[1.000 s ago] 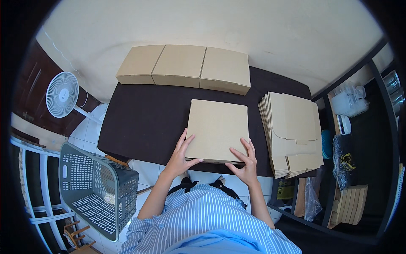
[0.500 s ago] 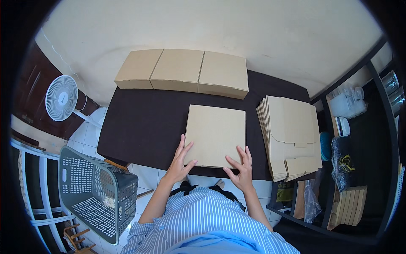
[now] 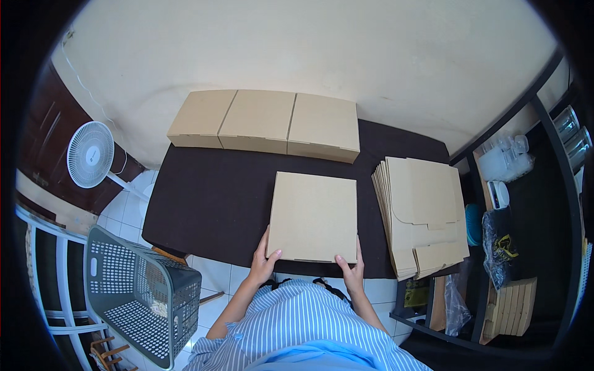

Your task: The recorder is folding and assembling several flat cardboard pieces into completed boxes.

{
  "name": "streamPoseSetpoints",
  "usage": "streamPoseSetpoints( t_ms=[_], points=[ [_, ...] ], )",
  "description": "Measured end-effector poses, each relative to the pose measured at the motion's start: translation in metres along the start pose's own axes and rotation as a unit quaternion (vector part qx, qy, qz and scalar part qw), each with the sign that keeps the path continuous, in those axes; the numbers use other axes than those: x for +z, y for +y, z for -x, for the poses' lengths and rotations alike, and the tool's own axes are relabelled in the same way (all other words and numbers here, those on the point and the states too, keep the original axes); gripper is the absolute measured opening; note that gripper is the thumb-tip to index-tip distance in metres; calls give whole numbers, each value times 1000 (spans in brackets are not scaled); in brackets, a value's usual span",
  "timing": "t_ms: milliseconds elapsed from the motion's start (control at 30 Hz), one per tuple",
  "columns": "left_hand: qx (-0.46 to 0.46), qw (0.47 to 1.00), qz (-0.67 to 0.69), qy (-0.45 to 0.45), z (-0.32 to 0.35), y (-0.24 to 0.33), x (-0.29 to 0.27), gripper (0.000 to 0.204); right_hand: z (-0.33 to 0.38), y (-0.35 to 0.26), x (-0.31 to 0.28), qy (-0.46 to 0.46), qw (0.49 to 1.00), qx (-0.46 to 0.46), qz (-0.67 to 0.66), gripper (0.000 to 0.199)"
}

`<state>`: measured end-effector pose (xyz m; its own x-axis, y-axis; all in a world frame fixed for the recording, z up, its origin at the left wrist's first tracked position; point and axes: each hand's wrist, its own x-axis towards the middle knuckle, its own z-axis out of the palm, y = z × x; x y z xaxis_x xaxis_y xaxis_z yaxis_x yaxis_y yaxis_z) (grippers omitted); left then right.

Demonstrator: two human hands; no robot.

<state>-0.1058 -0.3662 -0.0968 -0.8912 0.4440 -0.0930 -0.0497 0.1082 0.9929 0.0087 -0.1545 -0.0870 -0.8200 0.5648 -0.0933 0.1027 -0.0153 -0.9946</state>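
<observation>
A closed cardboard box is gripped at its near corners on the dark table, the left hand and right hand apparently pinching the edge, thumbs on top. It lies flat, almost square, sides running toward the row of three boxes; flat blanks are stacked beside it.

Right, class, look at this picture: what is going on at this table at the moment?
A person in a striped shirt holds a closed, flat cardboard box at its near edge, left hand at one corner, right hand at the other. It lies on a dark table. Three similar closed boxes stand in a row at the far edge, and a stack of unfolded box blanks lies to the right. A grey laundry basket sits on the floor at left.
</observation>
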Motion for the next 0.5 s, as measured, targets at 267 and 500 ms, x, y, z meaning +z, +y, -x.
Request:
streamPoseSetpoints(
  t_ms=[267,500],
  points=[
    [72,996,47,0,-31,33,10,72,-34,-50,1,-4,996,-75,-38,76],
    [217,962,46,162,-110,55,-34,61,-101,-88,46,-90,977,-191,-40,66]
  ],
)
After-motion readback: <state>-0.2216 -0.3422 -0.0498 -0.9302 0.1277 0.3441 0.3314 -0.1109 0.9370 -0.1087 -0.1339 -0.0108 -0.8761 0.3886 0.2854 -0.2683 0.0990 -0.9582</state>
